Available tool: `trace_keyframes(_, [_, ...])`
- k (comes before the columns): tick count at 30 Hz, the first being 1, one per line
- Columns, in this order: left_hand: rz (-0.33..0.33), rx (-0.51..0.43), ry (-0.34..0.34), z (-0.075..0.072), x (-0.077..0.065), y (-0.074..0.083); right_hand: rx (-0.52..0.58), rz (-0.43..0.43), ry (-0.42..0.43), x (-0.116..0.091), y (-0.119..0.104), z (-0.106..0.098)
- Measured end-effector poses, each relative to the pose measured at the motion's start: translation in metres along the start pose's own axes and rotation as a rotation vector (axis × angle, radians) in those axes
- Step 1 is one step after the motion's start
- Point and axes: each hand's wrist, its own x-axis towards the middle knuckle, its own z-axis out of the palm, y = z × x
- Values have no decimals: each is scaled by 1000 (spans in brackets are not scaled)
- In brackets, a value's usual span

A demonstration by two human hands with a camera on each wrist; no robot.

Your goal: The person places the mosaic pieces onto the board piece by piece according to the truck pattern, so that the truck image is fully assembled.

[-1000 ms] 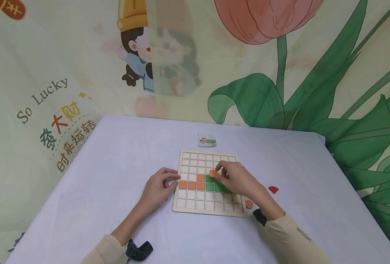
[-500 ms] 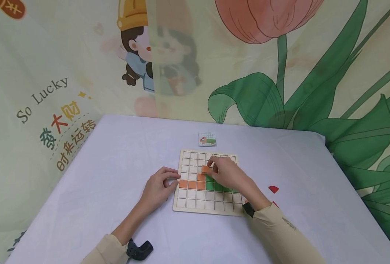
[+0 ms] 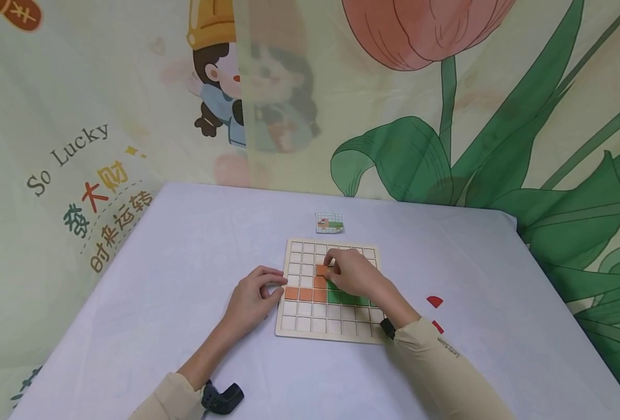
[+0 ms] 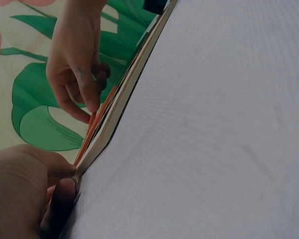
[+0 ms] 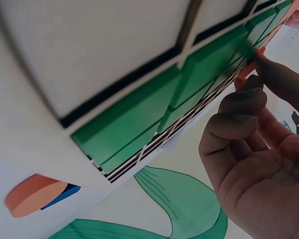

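In the head view a wooden grid board (image 3: 301, 324) lies on the table, partly filled with flat square tiles. A row of orange tiles (image 3: 305, 293) runs in from its left edge and meets green tiles (image 3: 333, 296), some hidden under my right hand. That right hand (image 3: 357, 273) pinches an orange square tile (image 3: 321, 270) between thumb and forefinger, at the cell just above another orange tile. My left hand (image 3: 249, 300) touches the board's left edge with thumb and fingertips. The left wrist view shows those fingers (image 4: 60, 167) against the edge.
Beyond the board lies a small pattern card (image 3: 329, 223). Two red pieces, one fan-shaped (image 3: 434, 301) and one partly covered (image 3: 438, 326), lie right of it. The right wrist view shows a round orange piece (image 5: 37, 196) and something blue beside the board.
My right hand has moved left with the orange tile, from above the green tiles to the cell above the upper orange one, and has lowered it there. The left hand stays put.
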Motion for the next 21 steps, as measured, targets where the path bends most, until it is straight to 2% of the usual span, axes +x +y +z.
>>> trace_keyframes(21, [-34,1,-23,0,1,1,-2,20,-26,5,3,1])
